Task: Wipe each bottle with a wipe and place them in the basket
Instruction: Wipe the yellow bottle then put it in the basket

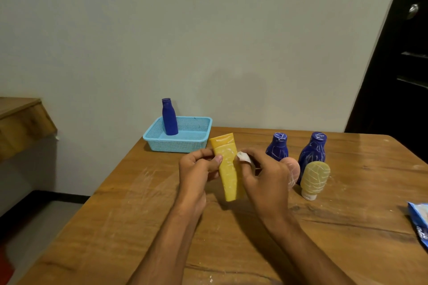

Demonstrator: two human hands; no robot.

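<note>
My left hand (199, 169) grips a yellow tube bottle (228, 169) streaked with white marks, held above the table. My right hand (261, 173) pinches a small white wipe (243, 157) against the tube's right edge. A light blue mesh basket (196, 143) sits at the table's far edge with one clean dark blue bottle (169, 118) standing in it. To the right stand two scribbled dark blue bottles (278, 148) (312, 152), a pink tube (293, 173) partly hidden by my right hand, and a pale yellow tube (315, 178) standing on its white cap.
The wooden table (139, 215) shows faint white smears near its left half. A blue wipes packet (420, 222) lies at the right edge. A wall runs behind the table, a dark doorway (398, 65) is at the right, and another wooden surface (20, 120) sits at the left.
</note>
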